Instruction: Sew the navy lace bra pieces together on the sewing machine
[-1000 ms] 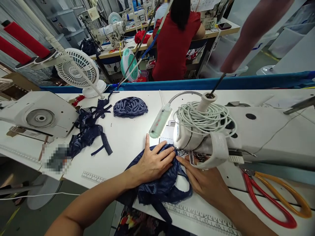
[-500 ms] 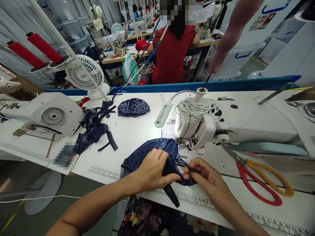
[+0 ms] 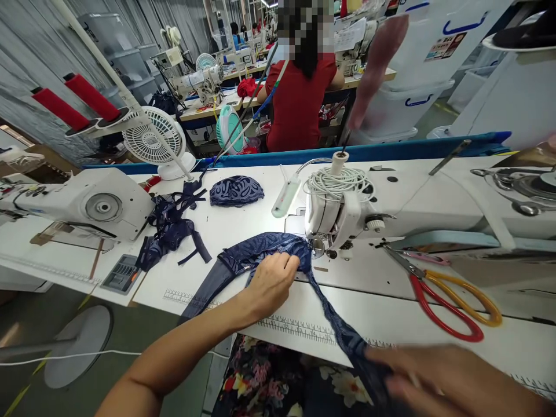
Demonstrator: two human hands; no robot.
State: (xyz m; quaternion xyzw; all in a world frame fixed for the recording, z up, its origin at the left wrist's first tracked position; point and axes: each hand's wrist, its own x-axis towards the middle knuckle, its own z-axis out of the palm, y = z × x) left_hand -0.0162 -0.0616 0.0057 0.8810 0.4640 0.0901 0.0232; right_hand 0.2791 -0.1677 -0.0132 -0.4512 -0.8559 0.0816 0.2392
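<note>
A navy lace garment (image 3: pixel 264 249) lies on the white tabletop (image 3: pixel 243 223), patterned with paler swirls. Its broad curved part arches just beyond the left hand (image 3: pixel 271 284), whose fingers are curled down and pinch the cloth against the tabletop. From under that hand one plain band trails away to its left and over the near edge. A narrow lace strip runs off to its right, down to the right hand (image 3: pixel 434 379). That hand is blurred, so how its fingers are set cannot be told. Just past the left hand's fingertips stands the head of a sewing machine (image 3: pixel 339 214), with a coil of white cable (image 3: pixel 334 180) on top and a small lamp (image 3: pixel 286 197) beside it. Red and orange scissors (image 3: pixel 447 295) lie beyond the right hand, well clear of the cloth. Farther out to the left of the left hand sit a heap of navy pieces (image 3: pixel 174 229) and a single lace cup (image 3: pixel 237 190). Far beyond, past a person in a red top (image 3: pixel 299 101), stands a white bin (image 3: pixel 403 110); its contents are hidden.
</note>
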